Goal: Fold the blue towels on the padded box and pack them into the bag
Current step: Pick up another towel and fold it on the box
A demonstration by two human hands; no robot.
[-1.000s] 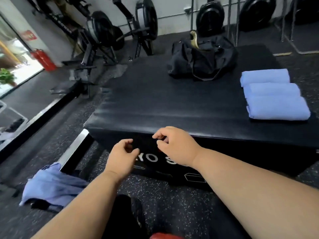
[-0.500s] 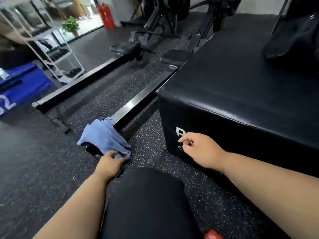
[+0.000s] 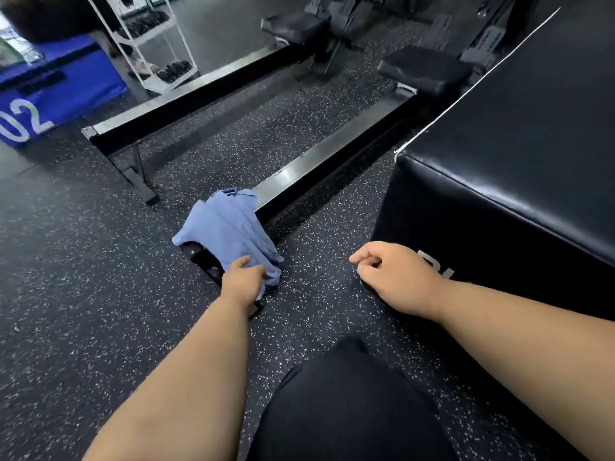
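left hand (image 3: pixel 242 281) is down at floor level, fingers curled onto the near edge of a crumpled blue towel (image 3: pixel 226 232), gripping the cloth. i see the thumb on top of the fabric; the fingers underneath are hidden, so how deep the grip goes i can't tell. the towel is bunched, not folded, and it lies just ahead of the left hand, draped partly over a black foot plate (image 3: pixel 203 261) and touching the near end of a long black metal rail (image 3: pixel 319 161) that runs away from the hand up and to the right.

right hand (image 3: pixel 396 277) is off to the right of the left hand, well apart from the towel, fingers loosely curled with nothing in them, index and thumb close together. it hovers just in front of the lower corner of the padded box (image 3: pixel 499 194), which stands right of and beyond that hand; white lettering on its side is partly hidden behind the wrist.

speckled rubber floor (image 3: pixel 100 294) under everything. further out beyond the left hand: a second black rail (image 3: pixel 186 98), a white wire rack (image 3: pixel 156 44), a blue box (image 3: pixel 60 91) with white "02" on it. the person's dark-clad knee (image 3: pixel 346 410) is below both forearms.
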